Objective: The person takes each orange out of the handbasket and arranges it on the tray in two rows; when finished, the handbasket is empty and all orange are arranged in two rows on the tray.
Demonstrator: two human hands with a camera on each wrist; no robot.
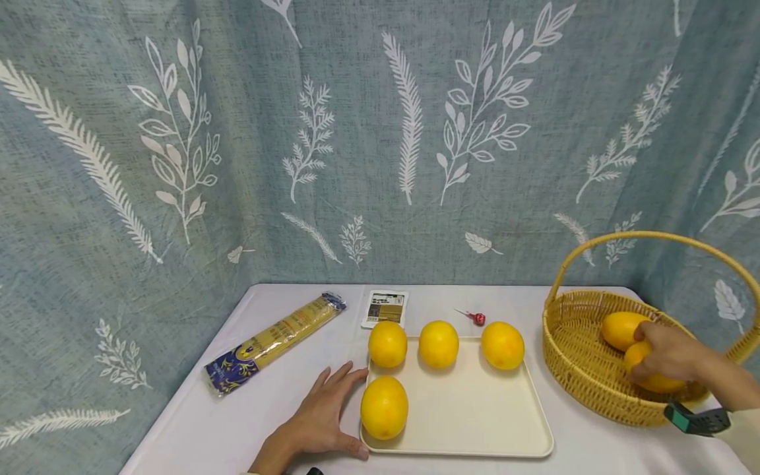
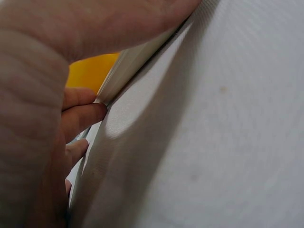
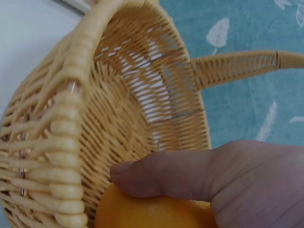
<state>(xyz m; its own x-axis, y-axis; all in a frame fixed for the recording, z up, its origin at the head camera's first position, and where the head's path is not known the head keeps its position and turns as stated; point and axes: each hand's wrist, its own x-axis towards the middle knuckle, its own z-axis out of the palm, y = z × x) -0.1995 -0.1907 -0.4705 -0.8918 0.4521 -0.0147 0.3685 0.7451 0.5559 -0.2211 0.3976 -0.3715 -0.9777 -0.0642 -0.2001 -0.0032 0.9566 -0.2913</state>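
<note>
Fingers of the right hand curl round an orange inside the basket; in the right wrist view what looks to be the thumb lies along its top — a wrapped hold that probably suits so round a fruit. Just beyond those fingers rests a second orange, which the woven wall likely stops from rolling off. Well to their left, the left hand grips nothing: its fingers are spread, the tips against the outer edge of the tray, seemingly to steady it. Right beside that hand one orange sits on the tray, and past its fingertips three more oranges stand spaced along the far edge, perhaps set there to leave the middle free. As for pose, the right forearm comes in from the side, over the basket's near rim and in front of the handle — the left wrist rises from below, its hand angled toward the tray.
</note>
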